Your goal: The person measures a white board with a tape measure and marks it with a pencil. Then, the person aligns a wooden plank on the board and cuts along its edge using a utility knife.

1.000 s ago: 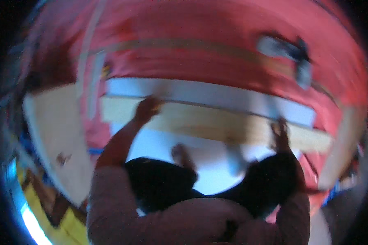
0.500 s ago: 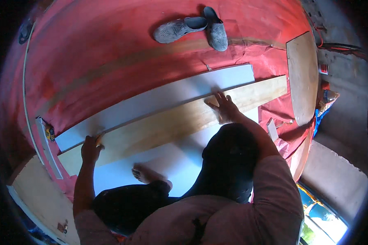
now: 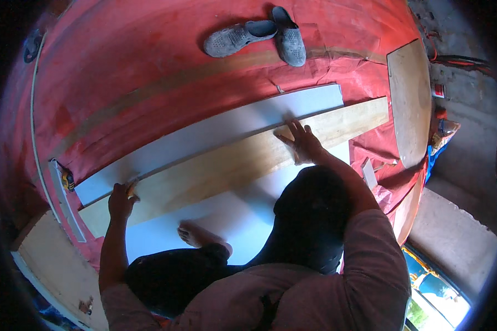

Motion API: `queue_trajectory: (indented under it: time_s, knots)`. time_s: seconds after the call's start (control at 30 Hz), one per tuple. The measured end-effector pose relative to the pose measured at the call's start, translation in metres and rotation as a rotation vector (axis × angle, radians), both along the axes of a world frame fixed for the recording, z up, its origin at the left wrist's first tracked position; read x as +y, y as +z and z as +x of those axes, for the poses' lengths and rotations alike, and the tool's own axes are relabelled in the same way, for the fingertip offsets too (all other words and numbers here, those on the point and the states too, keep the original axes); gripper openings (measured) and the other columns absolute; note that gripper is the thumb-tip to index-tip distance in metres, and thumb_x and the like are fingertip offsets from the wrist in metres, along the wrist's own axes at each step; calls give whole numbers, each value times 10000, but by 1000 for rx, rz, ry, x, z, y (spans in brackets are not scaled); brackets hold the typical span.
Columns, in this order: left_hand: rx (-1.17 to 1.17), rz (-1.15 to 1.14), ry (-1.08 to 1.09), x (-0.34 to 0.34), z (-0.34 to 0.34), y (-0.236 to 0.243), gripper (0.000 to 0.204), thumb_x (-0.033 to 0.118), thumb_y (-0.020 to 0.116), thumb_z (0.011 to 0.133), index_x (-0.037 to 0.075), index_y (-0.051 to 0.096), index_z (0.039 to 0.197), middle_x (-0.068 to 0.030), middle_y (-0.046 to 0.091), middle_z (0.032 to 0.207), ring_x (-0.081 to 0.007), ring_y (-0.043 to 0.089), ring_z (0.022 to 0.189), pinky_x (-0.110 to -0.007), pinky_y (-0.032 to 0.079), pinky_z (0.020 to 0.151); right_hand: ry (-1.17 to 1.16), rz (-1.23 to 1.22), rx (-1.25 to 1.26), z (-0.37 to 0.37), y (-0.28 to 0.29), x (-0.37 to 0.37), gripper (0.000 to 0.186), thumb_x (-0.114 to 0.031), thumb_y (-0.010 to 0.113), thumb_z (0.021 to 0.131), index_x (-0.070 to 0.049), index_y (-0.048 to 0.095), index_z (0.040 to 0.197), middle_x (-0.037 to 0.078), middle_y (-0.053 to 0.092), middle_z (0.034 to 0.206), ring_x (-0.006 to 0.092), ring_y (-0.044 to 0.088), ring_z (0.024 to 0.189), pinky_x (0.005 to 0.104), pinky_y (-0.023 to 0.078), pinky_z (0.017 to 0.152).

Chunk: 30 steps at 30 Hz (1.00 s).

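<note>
A long pale wooden plank (image 3: 215, 175) lies slantwise across a white panel (image 3: 204, 142), which shows along both of the plank's long sides. Near the plank's right half, my right hand (image 3: 303, 144) presses flat with its fingers spread toward the far edge. At the left end, my left hand (image 3: 121, 202) is closed at that same far edge. A small orange-yellow thing (image 3: 131, 188) shows at its fingertips, too small to make out. My bare foot (image 3: 201, 236) rests on the panel on the near side of the plank.
Red sheeting (image 3: 149, 71) covers the floor. Grey clogs (image 3: 240, 39) lie at the far side. A narrow white strip (image 3: 67, 204) and a yellow-black tape measure (image 3: 68, 181) lie at the left. A wooden board (image 3: 410, 105) is at the right, a pale board (image 3: 61, 265) lower left.
Both hands keep their places on the plank, and the plank and panel lie as before. The whole view has shifted very slightly.
</note>
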<state>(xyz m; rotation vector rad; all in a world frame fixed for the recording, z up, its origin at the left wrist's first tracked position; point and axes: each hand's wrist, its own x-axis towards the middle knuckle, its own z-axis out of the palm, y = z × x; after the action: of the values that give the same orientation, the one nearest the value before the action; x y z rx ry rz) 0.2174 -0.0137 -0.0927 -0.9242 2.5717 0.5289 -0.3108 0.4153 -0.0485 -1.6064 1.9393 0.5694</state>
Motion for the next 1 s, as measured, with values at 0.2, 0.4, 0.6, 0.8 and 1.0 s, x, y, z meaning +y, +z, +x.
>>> queue_trajectory:
  time_s: [0.2,0.4,0.6,0.8,1.0]
  knots:
    - [-20,-2,-72,0,0,3,582,222,896,636,54,622,1120,-151,575,1033,-367,619,963,-476,524,814,-17,-11,4,3,-2,4,1270,-294,892,550,-313,175,1598,266,77,1631,459,190,1483,565,421,1007]
    - [74,22,-27,-1,5,-5,552,237,905,623,45,617,1053,-155,577,1018,-369,621,951,-479,523,797,-62,-4,-44,3,-5,5,1205,-235,887,561,-274,252,1585,248,82,1633,451,105,1510,595,397,1042]
    - [13,-42,-9,1,0,1,539,257,907,623,37,607,1012,-160,585,971,-376,625,907,-470,523,777,-68,-12,-43,2,0,1,1206,-238,887,567,-279,245,1587,237,79,1638,440,109,1512,609,399,1042]
    - [9,59,-47,-6,7,-11,527,209,862,658,94,634,1119,-157,613,1038,-372,621,981,-480,516,835,-58,-39,-27,-4,-14,18,1271,-248,880,536,-355,189,1597,243,126,1636,458,238,1473,618,418,1023]
    - [122,-56,-141,6,12,-21,629,284,771,732,212,603,1333,-76,629,1196,-318,565,1171,-480,475,998,-140,-171,-161,3,-19,27,1330,-270,971,401,-235,332,1567,261,93,1637,471,145,1504,524,259,1196]
